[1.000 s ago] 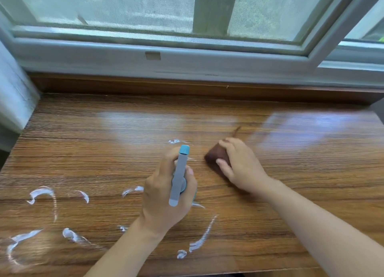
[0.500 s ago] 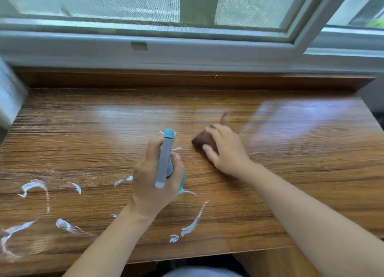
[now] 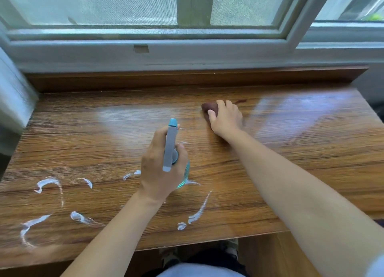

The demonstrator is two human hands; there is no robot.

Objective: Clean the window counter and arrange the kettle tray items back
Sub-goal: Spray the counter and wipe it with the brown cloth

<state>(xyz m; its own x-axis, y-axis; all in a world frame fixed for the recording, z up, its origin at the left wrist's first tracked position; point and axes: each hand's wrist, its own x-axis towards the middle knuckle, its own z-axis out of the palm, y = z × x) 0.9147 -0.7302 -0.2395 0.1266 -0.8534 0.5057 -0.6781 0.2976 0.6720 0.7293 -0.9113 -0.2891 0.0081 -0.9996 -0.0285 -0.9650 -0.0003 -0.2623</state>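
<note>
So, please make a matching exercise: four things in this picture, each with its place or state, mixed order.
Things:
1. spray bottle
2. brown cloth
3. white foam streaks
4. window frame

Places or states:
A. behind the counter
B. under the right hand
C. smeared on the counter's near left part
D. gripped by the left hand

Pairs: 1-D, 2-B, 3-C, 4-A

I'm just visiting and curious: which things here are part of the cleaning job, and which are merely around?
Part of the job:
- wooden counter
- white foam streaks
- spray bottle, held by the left hand
- dark brown cloth, pressed down by the right hand

Just around:
- window frame
- shoes below the counter edge
</note>
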